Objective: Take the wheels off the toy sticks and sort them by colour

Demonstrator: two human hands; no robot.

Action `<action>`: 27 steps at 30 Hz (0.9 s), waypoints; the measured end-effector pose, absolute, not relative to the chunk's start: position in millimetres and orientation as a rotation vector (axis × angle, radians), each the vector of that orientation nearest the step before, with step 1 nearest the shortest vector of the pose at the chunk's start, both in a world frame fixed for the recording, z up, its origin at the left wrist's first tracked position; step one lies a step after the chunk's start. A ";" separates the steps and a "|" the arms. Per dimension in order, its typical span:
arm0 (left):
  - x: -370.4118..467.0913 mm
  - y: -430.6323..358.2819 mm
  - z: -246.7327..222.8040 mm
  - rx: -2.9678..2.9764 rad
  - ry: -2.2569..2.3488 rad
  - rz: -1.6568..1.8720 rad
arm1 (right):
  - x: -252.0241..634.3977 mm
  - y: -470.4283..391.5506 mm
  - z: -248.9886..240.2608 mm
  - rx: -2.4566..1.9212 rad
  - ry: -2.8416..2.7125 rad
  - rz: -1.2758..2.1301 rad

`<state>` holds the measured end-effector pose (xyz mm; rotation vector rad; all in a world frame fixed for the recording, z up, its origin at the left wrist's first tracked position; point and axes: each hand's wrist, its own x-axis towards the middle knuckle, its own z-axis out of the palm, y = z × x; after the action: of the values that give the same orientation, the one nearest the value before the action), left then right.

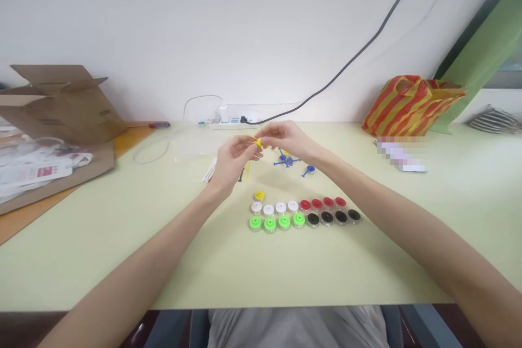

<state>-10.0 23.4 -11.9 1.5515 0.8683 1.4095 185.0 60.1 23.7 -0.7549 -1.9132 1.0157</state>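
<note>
A small yellow plastic piece [258,142] is between my two hands above the table. My left hand [228,163] is closed in a pinch at its left side, and my right hand [287,138] pinches it from the right. The fingers partly cover its shape. Below lie rows of round discs with clear undersides: one yellow disc [260,196], several white discs [280,207], red discs [317,204], green discs [284,222] and black discs [327,218]. Blue stemmed pieces [289,161] lie beyond my right wrist. White sticks [209,171] are partly hidden behind my left hand.
A power strip [230,124] with a black cable [346,65] sits against the wall. At the left are a cardboard box [69,109] and plastic packaging [41,171]. A striped bag [408,106] and a blurred flat object [402,157] are at the right.
</note>
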 end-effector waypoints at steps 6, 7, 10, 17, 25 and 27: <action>-10.3 26.0 -18.0 1.528 0.871 1.417 | 185.1 62.9 21.6 -0.720 -1.998 1.001; -10.4 26.8 -18.6 1.533 0.878 1.416 | 184.4 62.8 21.3 -0.703 -2.012 1.027; -10.9 28.6 -19.1 1.541 0.871 1.401 | 181.9 61.8 20.5 -0.669 -2.018 1.091; -17.9 31.8 -18.1 1.582 0.812 1.294 | 182.3 59.0 23.1 -0.692 -1.985 1.123; -18.2 26.6 -10.5 1.675 0.907 1.270 | 192.2 64.9 21.6 -0.634 -1.998 1.245; -19.4 27.8 -10.7 1.705 0.902 1.246 | 192.6 66.0 19.4 -0.621 -1.976 1.261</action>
<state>-19.4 27.8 -10.7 1.7048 0.9015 1.2461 192.6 66.0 19.4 -0.6207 -1.9762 1.2611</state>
